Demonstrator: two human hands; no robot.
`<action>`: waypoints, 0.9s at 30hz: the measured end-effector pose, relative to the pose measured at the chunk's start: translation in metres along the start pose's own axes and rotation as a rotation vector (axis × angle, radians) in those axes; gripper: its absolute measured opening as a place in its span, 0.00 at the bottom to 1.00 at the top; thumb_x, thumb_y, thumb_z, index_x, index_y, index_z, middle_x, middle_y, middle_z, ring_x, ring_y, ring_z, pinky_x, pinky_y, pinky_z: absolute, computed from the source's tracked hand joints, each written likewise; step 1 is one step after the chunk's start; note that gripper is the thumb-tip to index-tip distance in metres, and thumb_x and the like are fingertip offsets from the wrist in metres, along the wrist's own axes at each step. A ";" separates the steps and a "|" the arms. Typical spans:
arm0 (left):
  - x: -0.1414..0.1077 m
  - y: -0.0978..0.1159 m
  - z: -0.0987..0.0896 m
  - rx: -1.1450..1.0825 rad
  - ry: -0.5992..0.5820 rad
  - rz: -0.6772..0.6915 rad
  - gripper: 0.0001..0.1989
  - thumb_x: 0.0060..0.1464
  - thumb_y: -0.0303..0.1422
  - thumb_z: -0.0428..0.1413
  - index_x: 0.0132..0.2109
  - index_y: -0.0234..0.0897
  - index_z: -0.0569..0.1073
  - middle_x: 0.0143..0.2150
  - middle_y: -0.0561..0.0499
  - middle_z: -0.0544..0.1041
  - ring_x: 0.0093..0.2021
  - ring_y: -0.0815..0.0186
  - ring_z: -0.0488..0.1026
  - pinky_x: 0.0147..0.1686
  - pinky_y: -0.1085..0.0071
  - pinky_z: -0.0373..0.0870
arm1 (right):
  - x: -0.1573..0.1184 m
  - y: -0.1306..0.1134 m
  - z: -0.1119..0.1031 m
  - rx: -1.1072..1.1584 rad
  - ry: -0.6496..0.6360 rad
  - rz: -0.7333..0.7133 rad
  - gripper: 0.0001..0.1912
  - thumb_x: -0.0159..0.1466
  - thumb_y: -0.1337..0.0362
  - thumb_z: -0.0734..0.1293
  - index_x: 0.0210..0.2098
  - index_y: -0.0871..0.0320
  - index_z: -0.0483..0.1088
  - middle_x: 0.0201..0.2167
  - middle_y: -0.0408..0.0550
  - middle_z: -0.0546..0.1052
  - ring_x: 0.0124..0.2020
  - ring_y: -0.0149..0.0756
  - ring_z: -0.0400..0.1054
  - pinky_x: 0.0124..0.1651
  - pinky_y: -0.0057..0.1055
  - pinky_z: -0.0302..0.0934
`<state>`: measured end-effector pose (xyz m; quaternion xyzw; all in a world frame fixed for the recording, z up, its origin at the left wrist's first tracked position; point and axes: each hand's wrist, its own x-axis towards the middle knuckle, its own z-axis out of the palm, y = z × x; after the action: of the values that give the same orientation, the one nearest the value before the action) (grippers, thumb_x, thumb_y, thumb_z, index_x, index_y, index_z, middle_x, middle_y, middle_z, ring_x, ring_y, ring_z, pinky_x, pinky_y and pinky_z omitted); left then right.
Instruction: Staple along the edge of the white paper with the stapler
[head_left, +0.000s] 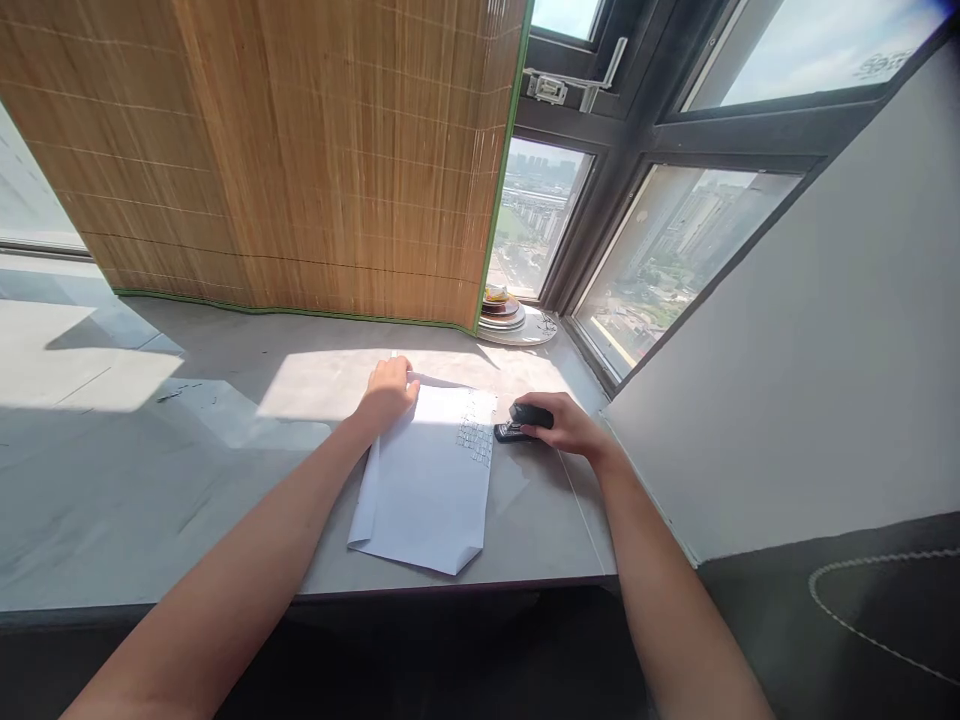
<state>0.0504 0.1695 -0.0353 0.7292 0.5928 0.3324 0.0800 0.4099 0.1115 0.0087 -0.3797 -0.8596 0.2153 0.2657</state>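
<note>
White paper [427, 490] lies on the grey counter, its left edge curled over and its lower right corner bent up. Many small staples [475, 432] sit in rows along its upper right side. My left hand [389, 390] is closed on the paper's upper left edge, thumb toward the sheet. In my right hand [566, 422] is a black stapler [532, 414], gripped from the right just beside the paper's right edge. The stapler's jaws face left and look apart from the paper. Part of its body is hidden by my fingers.
A bamboo blind [315, 160] with green edging hangs down to the back of the counter [187, 500]. Stacked plates [504, 318] stand in the window corner. Small dark bits [180, 393] lie at left. A white wall [810, 330] bounds the right side.
</note>
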 end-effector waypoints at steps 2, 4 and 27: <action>-0.004 0.013 -0.008 0.086 -0.024 0.146 0.13 0.62 0.31 0.56 0.54 0.38 0.74 0.59 0.37 0.75 0.61 0.43 0.69 0.61 0.47 0.64 | 0.000 0.002 0.001 -0.011 0.007 0.004 0.14 0.66 0.58 0.72 0.50 0.52 0.79 0.45 0.50 0.84 0.45 0.44 0.78 0.51 0.40 0.71; -0.009 0.028 -0.015 0.068 -0.170 0.349 0.17 0.68 0.34 0.52 0.60 0.41 0.74 0.70 0.40 0.69 0.70 0.46 0.64 0.68 0.46 0.59 | 0.000 0.005 0.002 -0.022 0.015 0.003 0.14 0.66 0.58 0.72 0.51 0.52 0.79 0.46 0.50 0.84 0.46 0.44 0.77 0.52 0.40 0.71; -0.039 0.078 0.003 0.044 -0.617 0.666 0.24 0.74 0.45 0.48 0.72 0.56 0.66 0.79 0.51 0.59 0.80 0.46 0.48 0.75 0.34 0.39 | 0.001 -0.008 0.000 0.048 -0.053 -0.079 0.13 0.66 0.58 0.74 0.49 0.54 0.80 0.41 0.48 0.83 0.40 0.41 0.75 0.45 0.35 0.67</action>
<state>0.1120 0.1129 -0.0127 0.9466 0.2815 0.0944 0.1260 0.4047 0.1076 0.0132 -0.3331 -0.8752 0.2352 0.2602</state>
